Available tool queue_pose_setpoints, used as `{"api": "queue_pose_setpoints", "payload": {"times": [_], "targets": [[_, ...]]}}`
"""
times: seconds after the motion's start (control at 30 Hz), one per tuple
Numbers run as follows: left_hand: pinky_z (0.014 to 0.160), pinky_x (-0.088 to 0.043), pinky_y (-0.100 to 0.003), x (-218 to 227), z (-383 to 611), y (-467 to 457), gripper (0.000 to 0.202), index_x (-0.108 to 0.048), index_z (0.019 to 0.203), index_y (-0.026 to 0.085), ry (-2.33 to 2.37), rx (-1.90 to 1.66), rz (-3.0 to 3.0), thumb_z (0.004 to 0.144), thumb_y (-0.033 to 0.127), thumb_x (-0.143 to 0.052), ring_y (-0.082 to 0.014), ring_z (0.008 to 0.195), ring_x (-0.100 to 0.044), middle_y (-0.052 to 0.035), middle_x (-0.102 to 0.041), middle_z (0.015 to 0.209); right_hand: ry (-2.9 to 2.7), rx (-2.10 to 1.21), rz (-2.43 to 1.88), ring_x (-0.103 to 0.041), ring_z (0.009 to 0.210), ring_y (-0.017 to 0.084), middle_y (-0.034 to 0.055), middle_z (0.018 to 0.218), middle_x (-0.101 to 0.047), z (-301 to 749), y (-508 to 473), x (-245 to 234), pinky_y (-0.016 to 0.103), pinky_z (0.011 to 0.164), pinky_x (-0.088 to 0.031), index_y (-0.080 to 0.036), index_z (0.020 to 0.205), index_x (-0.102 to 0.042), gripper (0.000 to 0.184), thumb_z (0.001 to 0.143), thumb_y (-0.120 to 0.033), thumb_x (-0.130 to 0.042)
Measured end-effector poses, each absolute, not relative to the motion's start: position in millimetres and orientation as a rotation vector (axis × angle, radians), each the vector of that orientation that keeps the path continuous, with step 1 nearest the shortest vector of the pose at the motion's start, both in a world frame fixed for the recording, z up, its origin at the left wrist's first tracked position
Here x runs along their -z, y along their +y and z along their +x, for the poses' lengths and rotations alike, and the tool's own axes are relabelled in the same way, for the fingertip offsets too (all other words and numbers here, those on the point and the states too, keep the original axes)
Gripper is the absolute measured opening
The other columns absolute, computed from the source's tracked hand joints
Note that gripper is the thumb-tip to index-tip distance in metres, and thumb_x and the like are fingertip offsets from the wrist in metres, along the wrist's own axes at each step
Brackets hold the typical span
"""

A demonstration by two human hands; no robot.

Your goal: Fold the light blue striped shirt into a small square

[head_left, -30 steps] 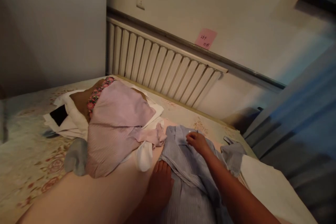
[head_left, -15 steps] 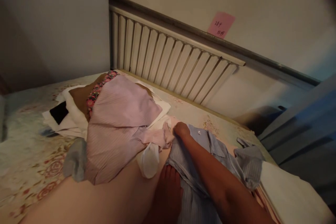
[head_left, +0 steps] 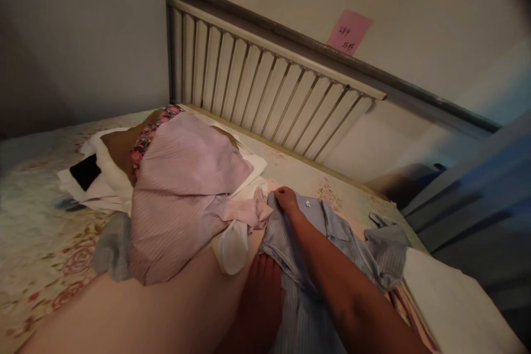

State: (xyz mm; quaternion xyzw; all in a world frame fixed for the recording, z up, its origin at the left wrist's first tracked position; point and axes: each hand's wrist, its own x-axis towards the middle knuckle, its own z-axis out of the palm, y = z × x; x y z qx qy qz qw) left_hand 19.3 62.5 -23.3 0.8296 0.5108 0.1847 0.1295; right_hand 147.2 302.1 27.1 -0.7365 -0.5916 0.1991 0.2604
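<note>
A blue-grey striped shirt [head_left: 309, 282] lies spread in front of me, with a small white tag near its upper edge. My right hand [head_left: 286, 199] is closed in a pinch at the shirt's far left corner. Palm down, my left hand [head_left: 263, 287] rests at the shirt's left edge, its fingers stretched out. Just left of the right hand lies a crumpled pink cloth [head_left: 244, 210], and below that a small white piece of fabric [head_left: 233, 249].
A pile with a mauve garment [head_left: 178, 177], brown and white clothes and a grey cloth [head_left: 114, 246] lies left on the floral bed cover [head_left: 78, 265]. White folded fabric [head_left: 452, 293] is at right. Behind are a radiator [head_left: 257, 88], a pink note [head_left: 349, 31] and a blue curtain [head_left: 477, 188].
My right hand has shifted slightly rightward along the shirt's edge, away from the pink cloth, so more of the shirt's corner shows. The left hand stays in place; the view has turned slightly.
</note>
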Motion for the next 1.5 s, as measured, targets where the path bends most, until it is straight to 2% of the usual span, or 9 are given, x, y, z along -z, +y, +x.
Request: {"api": "queue_pose_setpoints", "payload": {"times": [0.1,0.2,0.5,0.73,0.9,1.0,1.2,1.33,1.5], "targets": [[0.116,-0.029,-0.051,11.8,16.1,64.0,0.042,-0.057,0.127,0.014,1.467,-0.530,2.414,0.087,0.026,-0.049,-0.0308,0.131,-0.046,-0.0140,-0.056,0.136,-1.564,-0.578,-1.918,-0.066,0.083,0.015,0.0026,0.096,-0.070,154.8,298.4,-32.7,0.027,0.072,-0.054,-0.017,0.100,-0.066,0.017,0.088,-0.027,-0.063],[0.115,-0.030,-0.050,0.1,12.9,64.9,0.042,-0.057,0.126,0.012,1.442,-0.495,2.412,0.086,0.024,-0.049,-0.0303,0.130,-0.046,-0.0147,-0.056,0.136,-1.521,-0.590,-1.864,-0.069,0.078,0.014,0.0009,0.089,-0.073,172.4,280.9,-44.5,0.021,0.065,-0.052,-0.020,0.098,-0.067,0.020,0.082,-0.021,-0.056],[0.110,-0.033,-0.048,-7.9,11.9,65.9,0.035,-0.061,0.116,0.010,1.428,-0.497,2.524,0.086,0.022,-0.047,-0.0309,0.121,-0.051,-0.0172,-0.061,0.122,-1.510,-0.614,-1.865,-0.067,0.071,0.019,0.0019,0.072,-0.069,271.3,119.8,-79.7,0.028,0.067,-0.052,-0.019,0.079,-0.064,0.017,0.072,-0.032,-0.056],[0.105,-0.036,-0.047,-3.8,10.3,66.0,0.029,-0.061,0.110,0.012,1.407,-0.616,2.641,0.087,0.024,-0.048,-0.0299,0.113,-0.053,-0.0150,-0.061,0.113,-1.445,-0.354,-1.984,-0.067,0.077,0.024,0.0059,0.080,-0.071,323.4,-51.6,-76.9,0.034,0.074,-0.052,-0.021,0.081,-0.067,0.025,0.074,-0.042,-0.058],[0.105,-0.036,-0.046,2.4,11.2,67.2,0.033,-0.059,0.114,0.009,1.415,-0.643,2.728,0.089,0.027,-0.049,-0.0308,0.115,-0.052,-0.0171,-0.061,0.116,-1.547,-0.193,-2.029,-0.063,0.106,0.026,0.0100,0.112,-0.069,314.0,-120.5,-51.8,0.038,0.096,-0.048,-0.022,0.109,-0.069,0.036,0.078,-0.038,-0.060],[0.105,-0.036,-0.047,3.4,11.6,67.4,0.035,-0.058,0.116,0.007,1.430,-0.647,2.754,0.089,0.027,-0.049,-0.0323,0.118,-0.051,-0.0191,-0.061,0.118,-1.584,-0.185,-2.136,-0.061,0.112,0.027,0.0104,0.119,-0.066,298.5,-127.1,-42.1,0.039,0.100,-0.046,-0.022,0.118,-0.066,0.045,0.076,-0.036,-0.063],[0.105,-0.036,-0.047,5.8,10.0,68.3,0.033,-0.058,0.115,0.010,1.422,-0.673,2.766,0.089,0.028,-0.048,-0.0307,0.116,-0.053,-0.0173,-0.062,0.117,-1.646,-0.146,-2.141,-0.065,0.096,0.027,0.0101,0.099,-0.071,291.1,-121.6,-42.6,0.037,0.089,-0.049,-0.024,0.094,-0.072,0.030,0.078,-0.025,-0.048],[0.105,-0.035,-0.047,9.2,10.2,70.3,0.032,-0.059,0.113,0.011,1.398,-0.713,2.729,0.088,0.028,-0.047,-0.0310,0.116,-0.053,-0.0174,-0.062,0.115,-1.378,-0.219,-2.082,-0.065,0.087,0.026,0.0065,0.089,-0.072,313.9,-122.8,-60.3,0.035,0.080,-0.050,-0.024,0.086,-0.070,0.028,0.078,-0.039,-0.049],[0.104,-0.036,-0.048,6.4,10.5,69.6,0.031,-0.060,0.112,0.011,1.398,-0.725,2.718,0.087,0.026,-0.048,-0.0312,0.113,-0.053,-0.0172,-0.062,0.114,-0.947,-0.460,-2.052,-0.066,0.087,0.030,0.0059,0.085,-0.073,352.0,-129.8,-81.1,0.036,0.078,-0.050,-0.022,0.082,-0.072,0.040,0.068,-0.058,-0.059]]}}
